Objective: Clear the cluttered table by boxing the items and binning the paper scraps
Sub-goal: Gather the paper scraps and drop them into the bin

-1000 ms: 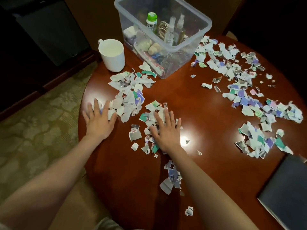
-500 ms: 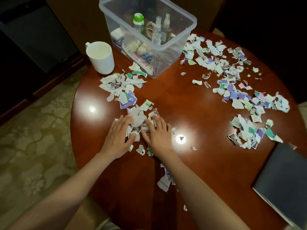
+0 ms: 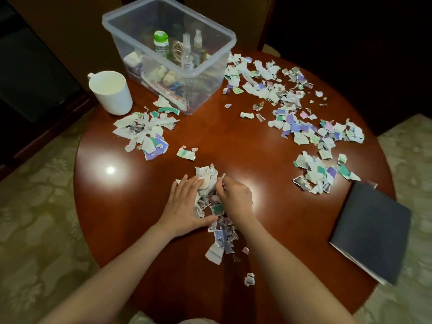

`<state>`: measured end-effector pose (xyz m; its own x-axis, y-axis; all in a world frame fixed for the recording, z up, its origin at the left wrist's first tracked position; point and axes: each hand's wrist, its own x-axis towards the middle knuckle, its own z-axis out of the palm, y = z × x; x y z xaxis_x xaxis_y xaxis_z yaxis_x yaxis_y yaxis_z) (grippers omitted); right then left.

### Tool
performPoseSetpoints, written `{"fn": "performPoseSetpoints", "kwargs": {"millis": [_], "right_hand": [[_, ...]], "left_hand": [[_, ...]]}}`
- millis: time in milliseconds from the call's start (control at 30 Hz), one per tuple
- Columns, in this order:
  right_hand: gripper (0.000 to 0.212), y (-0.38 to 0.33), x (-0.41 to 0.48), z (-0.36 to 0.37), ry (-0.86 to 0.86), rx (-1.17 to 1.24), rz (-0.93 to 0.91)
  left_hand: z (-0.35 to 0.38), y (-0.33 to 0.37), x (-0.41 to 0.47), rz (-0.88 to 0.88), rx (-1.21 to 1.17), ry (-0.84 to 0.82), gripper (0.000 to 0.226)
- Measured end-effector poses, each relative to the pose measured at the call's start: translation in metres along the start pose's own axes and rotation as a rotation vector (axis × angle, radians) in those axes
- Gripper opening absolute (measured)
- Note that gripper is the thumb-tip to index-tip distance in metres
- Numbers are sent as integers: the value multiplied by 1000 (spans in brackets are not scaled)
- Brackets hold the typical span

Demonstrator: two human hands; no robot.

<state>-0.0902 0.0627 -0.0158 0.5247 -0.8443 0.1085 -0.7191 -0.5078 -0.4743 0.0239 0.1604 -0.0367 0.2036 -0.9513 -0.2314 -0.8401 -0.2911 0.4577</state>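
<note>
Flat-fingered left hand (image 3: 184, 206) presses, right hand (image 3: 236, 199) curls into the scrap pile (image 3: 207, 181) between them; a loose lift likely spills pieces beneath both palms.

Forearms enter from 7 and 5 o'clock. The left hand (image 3: 184, 206) points straight fingers toward 1 o'clock; the right hand (image 3: 236, 199), just at its 3 o'clock, has fingers curled under, tips hidden.

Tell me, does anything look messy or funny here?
Yes. Torn paper scraps lie strewn across the table, beside the mug and along the right, with a heap between the left hand and right hand. The notebook pokes past the table's edge.
</note>
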Motion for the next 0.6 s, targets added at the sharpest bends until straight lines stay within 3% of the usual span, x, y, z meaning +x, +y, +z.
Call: {"fn": "performPoseSetpoints", "kwargs": {"millis": [67, 200, 267, 400, 600], "right_hand": [[29, 9, -5, -5, -65, 0, 111], [25, 26, -16, -21, -37, -3, 235], [26, 34, -24, -29, -36, -18, 284], [26, 45, -39, -44, -33, -16, 378], [34, 53, -55, -60, -22, 45, 510]], "left_hand": [[4, 13, 8, 35, 25, -45, 134], [17, 41, 11, 100, 100, -132, 134], [25, 53, 7, 111, 162, -105, 115], [29, 70, 2, 119, 151, 36, 50], [20, 85, 15, 177, 220, -31, 35]]}}
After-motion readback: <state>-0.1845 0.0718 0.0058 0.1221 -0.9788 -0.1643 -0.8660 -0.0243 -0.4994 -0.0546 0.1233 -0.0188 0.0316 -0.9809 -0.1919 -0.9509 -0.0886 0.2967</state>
